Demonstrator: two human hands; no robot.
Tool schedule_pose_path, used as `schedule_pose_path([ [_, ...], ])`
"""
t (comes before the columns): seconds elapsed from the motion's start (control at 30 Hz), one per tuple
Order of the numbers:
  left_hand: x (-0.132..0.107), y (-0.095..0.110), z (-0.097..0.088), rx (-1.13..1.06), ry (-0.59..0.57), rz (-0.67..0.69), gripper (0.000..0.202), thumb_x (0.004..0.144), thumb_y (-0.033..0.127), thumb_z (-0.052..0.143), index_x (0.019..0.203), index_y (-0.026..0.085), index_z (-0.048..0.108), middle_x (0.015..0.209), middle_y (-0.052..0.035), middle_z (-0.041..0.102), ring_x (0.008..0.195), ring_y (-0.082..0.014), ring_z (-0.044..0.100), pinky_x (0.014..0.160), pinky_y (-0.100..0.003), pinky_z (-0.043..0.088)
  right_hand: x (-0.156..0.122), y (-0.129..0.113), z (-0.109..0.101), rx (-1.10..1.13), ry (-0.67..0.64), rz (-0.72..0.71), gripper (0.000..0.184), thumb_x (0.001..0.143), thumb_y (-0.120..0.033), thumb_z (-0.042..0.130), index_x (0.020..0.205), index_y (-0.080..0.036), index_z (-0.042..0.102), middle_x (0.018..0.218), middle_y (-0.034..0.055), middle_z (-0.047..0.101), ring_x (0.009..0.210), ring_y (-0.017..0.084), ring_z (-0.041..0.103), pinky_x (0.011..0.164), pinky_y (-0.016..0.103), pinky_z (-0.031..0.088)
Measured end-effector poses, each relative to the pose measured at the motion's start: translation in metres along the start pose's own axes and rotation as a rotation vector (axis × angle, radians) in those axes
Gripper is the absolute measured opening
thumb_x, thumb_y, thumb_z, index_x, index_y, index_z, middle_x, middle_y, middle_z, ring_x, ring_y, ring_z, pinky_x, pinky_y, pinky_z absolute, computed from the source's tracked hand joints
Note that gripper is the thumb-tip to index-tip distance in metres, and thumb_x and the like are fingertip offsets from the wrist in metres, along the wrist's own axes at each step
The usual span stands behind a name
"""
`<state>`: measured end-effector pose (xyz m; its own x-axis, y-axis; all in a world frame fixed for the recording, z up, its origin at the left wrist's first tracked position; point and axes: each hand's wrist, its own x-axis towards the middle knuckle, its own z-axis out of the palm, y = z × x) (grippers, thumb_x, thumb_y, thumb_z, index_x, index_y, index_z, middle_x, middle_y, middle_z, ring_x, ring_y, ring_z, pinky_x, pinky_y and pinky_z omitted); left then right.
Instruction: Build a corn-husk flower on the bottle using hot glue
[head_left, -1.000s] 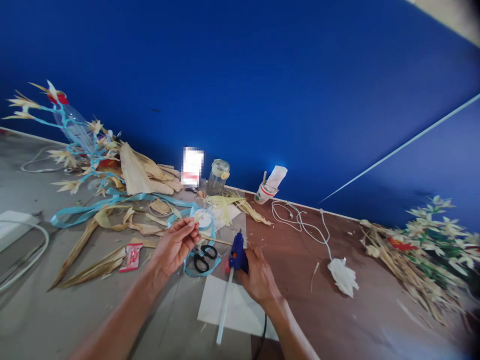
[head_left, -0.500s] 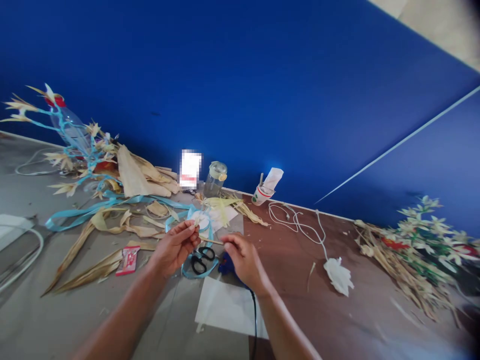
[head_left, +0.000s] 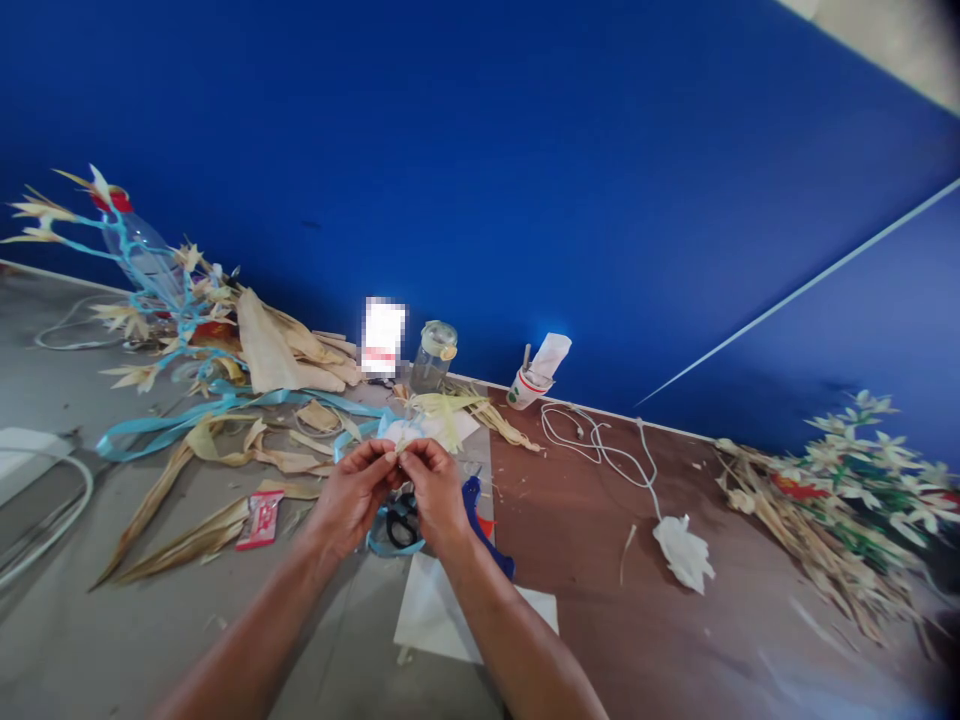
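Note:
My left hand (head_left: 350,502) and my right hand (head_left: 437,497) meet fingertip to fingertip above the table, both pinched closed. Between them is a thin pale husk strip (head_left: 403,445), mostly covered by the fingers. Just below them lie black-handled scissors (head_left: 403,520), partly hidden by my right hand. A blue glue gun (head_left: 486,535) rests beside my right forearm. Light blue ribbon (head_left: 169,428) runs across the table to the scissors. Dried husk leaves (head_left: 187,535) and a small red packet (head_left: 262,519) are left of my left hand.
Along the blue wall stand a lidded jar (head_left: 433,358), a bright blurred-out object (head_left: 382,338) and a paper cup (head_left: 527,388). Husk flowers on blue stems (head_left: 157,290) are at the left, white flowers (head_left: 862,455) at the right. White cable (head_left: 626,460) and paper (head_left: 427,612) lie around.
My right hand has moved left and up to meet my left hand, its fingers now pinching beside the left fingertips. The glue gun, mostly hidden before, now shows.

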<state>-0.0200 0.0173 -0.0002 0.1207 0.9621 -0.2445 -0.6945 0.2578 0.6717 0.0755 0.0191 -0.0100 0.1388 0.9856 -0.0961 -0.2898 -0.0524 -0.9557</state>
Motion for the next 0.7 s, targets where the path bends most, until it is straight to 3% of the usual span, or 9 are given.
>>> schedule_pose_path([
  [0.43,-0.0035,-0.0026,0.0011,0.053,-0.031,0.062,0.019,0.061,0.016,0.078,0.072,0.014,0.064,0.067,0.0014,0.061,0.060,-0.0077,0.055,0.055,-0.017,0.044,-0.0017,-0.0010,-0.0020,0.006,0.021,-0.007,0.010,0.064,-0.025,0.063,0.066,-0.019,0.055,0.059,-0.0055,0.053,0.056,0.011,0.048,0.057,0.023,0.040],
  [0.7,-0.0035,-0.0065,0.0018,0.057,-0.008,0.085,0.019,0.060,0.018,0.078,0.072,0.015,0.063,0.065,0.0022,0.060,0.058,-0.0075,0.054,0.056,-0.018,0.043,-0.0027,-0.0049,-0.0027,-0.115,0.037,-0.054,0.009,0.065,-0.026,0.062,0.065,-0.019,0.055,0.058,-0.0053,0.052,0.056,0.011,0.047,0.055,0.022,0.039],
])
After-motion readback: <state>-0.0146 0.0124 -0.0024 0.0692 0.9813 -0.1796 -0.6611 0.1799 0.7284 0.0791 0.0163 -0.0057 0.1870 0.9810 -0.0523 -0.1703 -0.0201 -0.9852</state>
